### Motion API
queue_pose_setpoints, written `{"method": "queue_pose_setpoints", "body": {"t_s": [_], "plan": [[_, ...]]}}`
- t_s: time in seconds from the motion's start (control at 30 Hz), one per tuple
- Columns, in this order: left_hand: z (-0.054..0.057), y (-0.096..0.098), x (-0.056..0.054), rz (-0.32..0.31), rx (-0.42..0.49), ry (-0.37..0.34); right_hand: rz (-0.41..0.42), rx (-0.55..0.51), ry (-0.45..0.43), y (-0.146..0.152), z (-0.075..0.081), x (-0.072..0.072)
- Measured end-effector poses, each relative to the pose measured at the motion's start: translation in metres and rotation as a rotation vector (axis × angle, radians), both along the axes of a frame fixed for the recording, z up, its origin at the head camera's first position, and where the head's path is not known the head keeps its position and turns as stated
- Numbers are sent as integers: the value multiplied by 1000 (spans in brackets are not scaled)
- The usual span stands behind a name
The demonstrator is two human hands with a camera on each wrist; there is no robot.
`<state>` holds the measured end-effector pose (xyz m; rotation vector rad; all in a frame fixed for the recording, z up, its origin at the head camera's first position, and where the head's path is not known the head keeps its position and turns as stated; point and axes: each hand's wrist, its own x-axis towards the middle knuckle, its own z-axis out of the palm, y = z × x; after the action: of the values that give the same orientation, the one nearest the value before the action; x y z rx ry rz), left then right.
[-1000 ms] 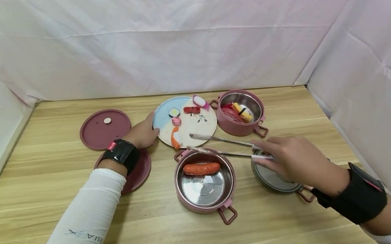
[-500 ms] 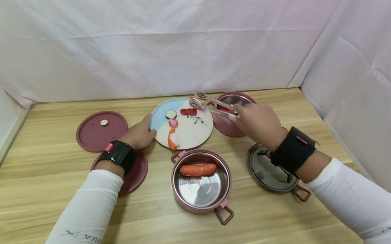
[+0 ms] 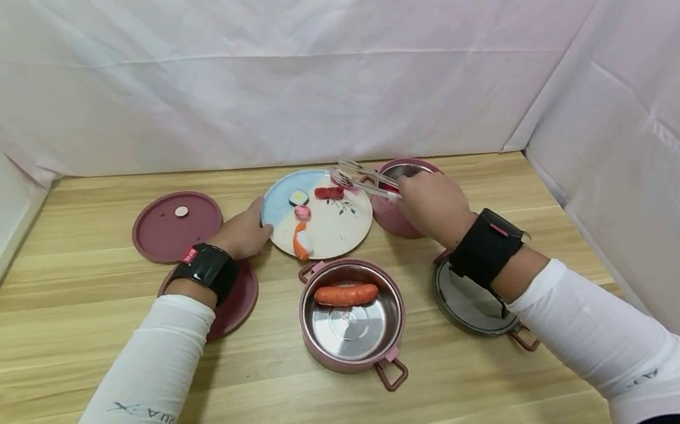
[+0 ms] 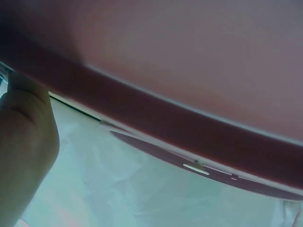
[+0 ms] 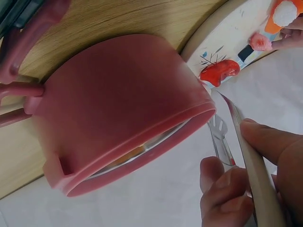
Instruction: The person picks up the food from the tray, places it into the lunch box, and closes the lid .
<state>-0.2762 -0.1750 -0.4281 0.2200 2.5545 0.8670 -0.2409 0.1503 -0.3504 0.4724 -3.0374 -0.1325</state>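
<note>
In the head view my left hand [image 3: 245, 234] holds the left rim of a round blue-and-cream plate [image 3: 336, 233]. On the plate lie a toy sushi roll [image 3: 299, 198], a red piece [image 3: 328, 192], a small pink piece [image 3: 302, 211] and an orange-and-white sushi piece [image 3: 301, 241]. My right hand [image 3: 437, 203] grips metal tongs [image 5: 249, 156] above the far pink pot [image 5: 128, 94]. Their tips overlap a pink-and-white toy food piece at the plate's back right edge, mostly hidden behind them. Some yellow food shows inside that pot in the right wrist view.
A nearer pink pot [image 3: 359, 364] contains a sausage [image 3: 346, 295]. Under my right forearm sits a pot with a dark glass lid [image 3: 462, 299]. Two dark pink lids, one farther back [image 3: 173, 229] and one nearer [image 3: 242, 305], lie left. White cloth [image 3: 276, 106] walls the table.
My right hand has carried the tongs from over the near pot up and back to the plate's back right edge. Over the last half second it shifted slightly left. My left hand stayed at the rim.
</note>
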Motion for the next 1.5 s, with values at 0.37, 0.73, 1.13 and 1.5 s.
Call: {"method": "queue_pose_setpoints", "body": {"t_s": [0.37, 0.73, 1.13, 1.5], "plan": [[1, 5, 5, 0, 23, 5, -40, 53, -53, -5, 0, -4], [1, 6, 6, 1, 12, 13, -25, 67, -54, -5, -2, -6], [0, 5, 5, 12, 0, 4, 82, -6, 71, 13, -14, 5], [3, -1, 9, 5, -6, 3, 280, -163, 329, 40, -16, 45]]}}
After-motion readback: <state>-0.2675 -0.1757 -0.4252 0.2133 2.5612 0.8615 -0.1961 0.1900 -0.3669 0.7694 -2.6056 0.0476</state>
